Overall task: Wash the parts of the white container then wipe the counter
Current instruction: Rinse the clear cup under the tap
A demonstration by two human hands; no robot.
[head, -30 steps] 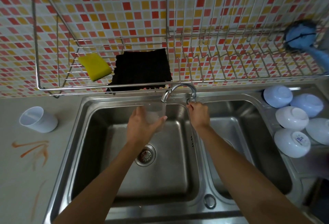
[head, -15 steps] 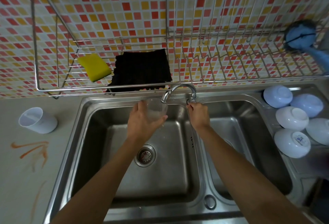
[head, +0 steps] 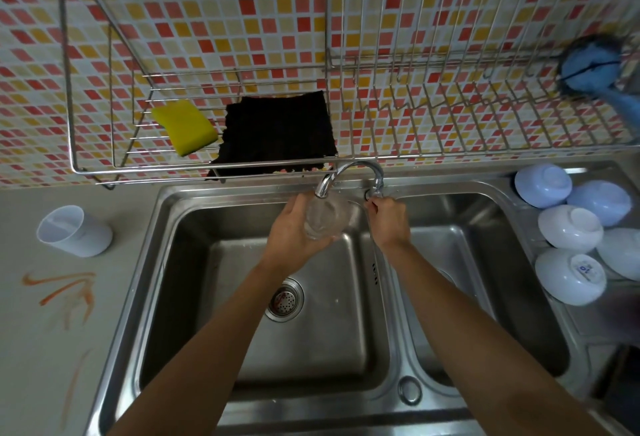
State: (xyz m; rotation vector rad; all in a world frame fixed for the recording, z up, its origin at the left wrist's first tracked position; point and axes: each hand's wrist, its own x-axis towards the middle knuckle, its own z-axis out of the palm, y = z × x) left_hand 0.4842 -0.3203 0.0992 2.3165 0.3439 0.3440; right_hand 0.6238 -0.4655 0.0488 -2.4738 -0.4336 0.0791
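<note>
Left hand (head: 294,238): fingers wrapped round a clear cup-like part (head: 327,219), held tilted under the spout of the faucet (head: 349,175), mouth up toward the outlet, presumably to catch the stream for rinsing. Running water not clearly discernible through the clear wall; possibly flowing.

Right hand (head: 389,219): at the faucet base, fingertips pinched together on the small tap handle (head: 375,193), placed there in all likelihood to set the flow while the other hand keeps the part in position.

Left basin of the sink (head: 207,213): directly below the held part, drain strainer (head: 284,298) uncovered, so runoff falls straight in.

White container (head: 74,231): lying on its side on the counter (head: 34,349), left of the sink, well apart from both hands; apparently not yet washed.

Orange smears (head: 65,291): on the counter in front of the container; wiping step evidently not begun.

Yellow sponge (head: 183,127) and dark cloth (head: 277,134): resting on the wire rack (head: 450,155) above the sink, within reach for scrubbing and wiping, left to drain there.

White bowls (head: 568,227): upturned on the drainboard at right, presumably drying.

Blue brush-like item (head: 590,70): at far right of the rack, blurred.
</note>
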